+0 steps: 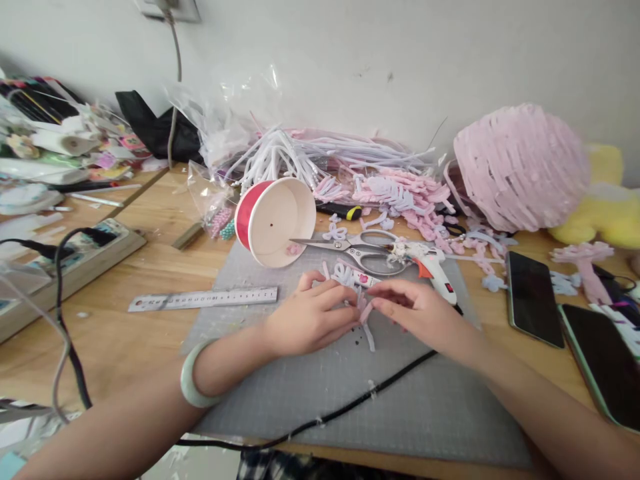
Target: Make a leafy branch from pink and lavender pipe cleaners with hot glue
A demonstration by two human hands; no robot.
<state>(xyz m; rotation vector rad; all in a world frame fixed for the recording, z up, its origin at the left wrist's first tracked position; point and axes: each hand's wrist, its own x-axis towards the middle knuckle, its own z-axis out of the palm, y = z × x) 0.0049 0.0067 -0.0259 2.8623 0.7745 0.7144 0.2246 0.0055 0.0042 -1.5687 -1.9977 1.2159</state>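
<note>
Over the grey cutting mat (310,400), both hands meet around short pink and lilac pipe cleaners (367,313). My left hand (317,313), a pale bangle on its wrist, is closed on them with its fingertips partly hidden. My right hand (417,307) pinches a pink pipe cleaner end between thumb and forefinger. Just beyond the fingers are a lilac pipe cleaner loop (343,273), open-bladed scissors (357,253) and a white glue gun (425,263) with an orange trigger. A red and white paper cup (275,223) lies on its side behind my left hand.
A steel ruler (205,299) lies left; a power strip (75,267) stands beyond it. Pipe cleaner bundles (280,157) and twisted pieces (400,193) cover the back. A pink wrapped ball (520,170) and two phones (535,297) are right. A black cable (345,412) crosses the mat.
</note>
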